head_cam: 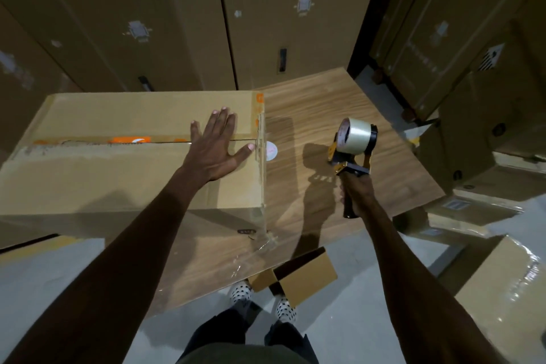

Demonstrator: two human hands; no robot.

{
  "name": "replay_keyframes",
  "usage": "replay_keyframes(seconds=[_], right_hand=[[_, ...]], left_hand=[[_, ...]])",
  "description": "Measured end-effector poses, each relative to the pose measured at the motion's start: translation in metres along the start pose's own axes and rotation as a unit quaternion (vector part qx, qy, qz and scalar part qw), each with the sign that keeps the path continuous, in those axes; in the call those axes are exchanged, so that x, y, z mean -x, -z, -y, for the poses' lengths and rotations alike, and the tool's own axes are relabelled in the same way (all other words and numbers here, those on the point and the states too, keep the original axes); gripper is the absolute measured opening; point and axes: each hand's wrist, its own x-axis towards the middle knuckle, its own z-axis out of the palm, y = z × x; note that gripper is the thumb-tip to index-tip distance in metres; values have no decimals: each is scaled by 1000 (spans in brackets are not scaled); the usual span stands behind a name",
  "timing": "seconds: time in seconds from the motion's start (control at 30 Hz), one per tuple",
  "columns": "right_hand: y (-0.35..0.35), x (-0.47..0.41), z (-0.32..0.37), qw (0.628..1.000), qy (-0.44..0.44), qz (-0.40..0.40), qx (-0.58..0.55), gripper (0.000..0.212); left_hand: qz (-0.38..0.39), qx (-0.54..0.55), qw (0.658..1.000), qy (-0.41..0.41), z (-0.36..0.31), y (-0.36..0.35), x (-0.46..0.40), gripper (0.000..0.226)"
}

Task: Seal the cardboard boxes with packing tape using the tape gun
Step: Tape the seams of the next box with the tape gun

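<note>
Big cardboard box sits on left side of wooden tabletop, flaps down, seam across top partly covered with old orange tape. Left hand flat on lid near right edge — fingers spread, pressing over seam. Right hand off to right of box, above bare wood, grip wrapped round handle of tape gun — clear roll on top. Small folded carton on floor by feet.
</note>
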Motion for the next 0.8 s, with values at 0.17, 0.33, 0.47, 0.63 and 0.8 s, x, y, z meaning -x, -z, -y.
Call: replay_keyframes(seconds=[0.17,0.33,0.47,0.63,0.8], right_hand=[[-10,67,54,997,-11,38,-68,13],[-25,107,91,990,-6,38,-139,16],[-38,141,121,984,13,80,-159,22],[-59,171,149,978,22,101,-180,16],[-73,182,160,981,24,83,-173,16]], left_hand=[[-39,82,995,32,-9,8,-8,80],[-68,139,988,-15,-28,11,-27,68],[-62,310,946,-74,-46,17,-45,57],[64,595,797,-81,-65,33,-57,60],[13,655,755,-28,-57,32,-61,45]])
